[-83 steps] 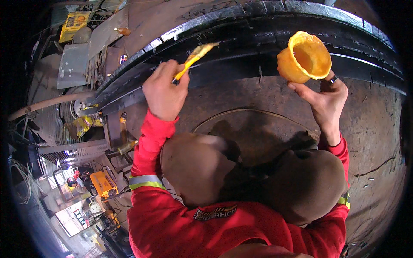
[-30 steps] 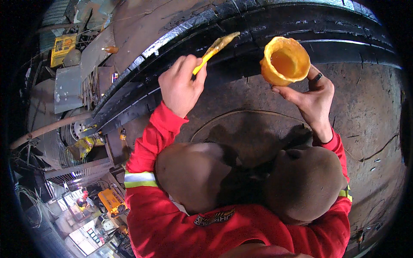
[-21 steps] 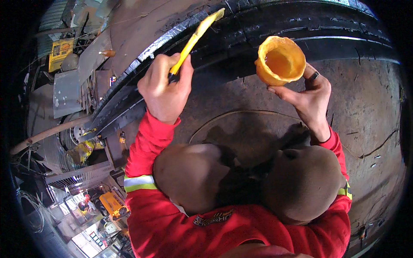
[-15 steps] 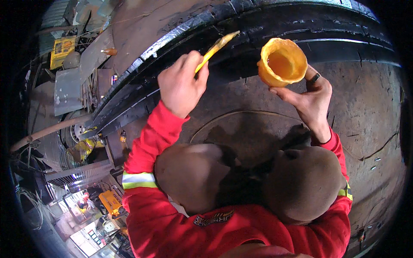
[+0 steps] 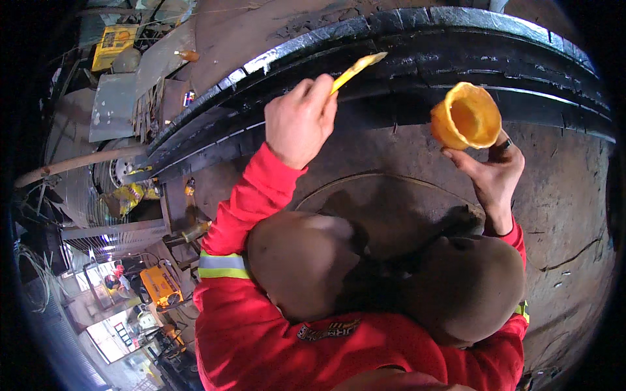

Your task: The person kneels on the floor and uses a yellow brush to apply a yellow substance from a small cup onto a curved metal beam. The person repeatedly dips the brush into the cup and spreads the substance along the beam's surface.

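1. Left hand [image 5: 298, 120]: closed in a fist round the handle of a yellow brush [image 5: 357, 68]. Hand raised in front of the big black tyre [image 5: 456, 45], knuckles toward the camera.
2. Brush: sticks out of the top of the fist, slanting up and to the right. Its tip lies against the tyre's tread, near the upper edge of the dark band. The handle's lower part is hidden inside the fist.
3. Right hand [image 5: 492, 173]: fingers wrapped round the base of a yellow cup [image 5: 466, 116], held from below. A dark ring shows on one finger.
4. Cup: tilted, with its open mouth turned up and toward the camera; inside coated yellow. It sits above the right hand, just in front of the tyre's lower edge, well to the right of the brush tip.
5. Tyre: curves across the top of the view, its surface wet-looking and glossy black at the left.
6. Both sleeves [image 5: 251, 208] red, with a reflective band on the left one. Knees [image 5: 300, 260] in brown cloth below the hands.
7. Ground [image 5: 574, 215] under the tyre: brown, cracked and dusty.
8. Far left: metal sheets, a yellow machine [image 5: 160, 285], workshop clutter.
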Demonstrator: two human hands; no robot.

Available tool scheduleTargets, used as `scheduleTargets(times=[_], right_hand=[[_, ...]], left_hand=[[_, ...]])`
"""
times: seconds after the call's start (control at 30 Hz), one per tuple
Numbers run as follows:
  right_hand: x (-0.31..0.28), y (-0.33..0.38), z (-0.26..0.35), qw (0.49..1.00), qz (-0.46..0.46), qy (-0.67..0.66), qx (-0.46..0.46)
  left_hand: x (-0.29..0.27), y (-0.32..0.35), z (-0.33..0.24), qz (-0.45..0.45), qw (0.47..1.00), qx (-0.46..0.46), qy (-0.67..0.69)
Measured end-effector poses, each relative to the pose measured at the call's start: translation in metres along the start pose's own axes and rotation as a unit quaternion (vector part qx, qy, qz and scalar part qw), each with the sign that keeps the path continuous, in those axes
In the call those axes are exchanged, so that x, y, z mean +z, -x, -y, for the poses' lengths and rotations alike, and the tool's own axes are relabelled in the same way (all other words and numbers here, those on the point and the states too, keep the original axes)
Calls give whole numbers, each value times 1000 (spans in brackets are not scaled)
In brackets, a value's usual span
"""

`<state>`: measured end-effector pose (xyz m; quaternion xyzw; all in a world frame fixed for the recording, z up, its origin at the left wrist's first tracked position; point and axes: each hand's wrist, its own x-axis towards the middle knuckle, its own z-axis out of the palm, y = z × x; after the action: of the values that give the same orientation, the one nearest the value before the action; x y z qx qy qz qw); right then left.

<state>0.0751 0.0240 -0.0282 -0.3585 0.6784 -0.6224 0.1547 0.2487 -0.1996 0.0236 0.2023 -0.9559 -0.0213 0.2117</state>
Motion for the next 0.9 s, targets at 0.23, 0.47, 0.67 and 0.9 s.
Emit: scheduleTargets(times=[0.23, 0.47, 0.67, 0.9], right_hand=[[-1, 1, -2, 1000, -7, 4, 11], [1, 0, -7, 1000, -4, -25, 15], [-8, 1, -15, 999, -44, -7, 22], [-4, -8, -17, 998, -55, -19, 27]], left_hand=[[-48, 39, 29, -51, 990, -133, -7], [-64, 10, 37, -4, 984, -157, 83], [-106, 14, 69, 86, 974, -192, -80], [-102, 10, 88, 89, 986, -139, -38]])
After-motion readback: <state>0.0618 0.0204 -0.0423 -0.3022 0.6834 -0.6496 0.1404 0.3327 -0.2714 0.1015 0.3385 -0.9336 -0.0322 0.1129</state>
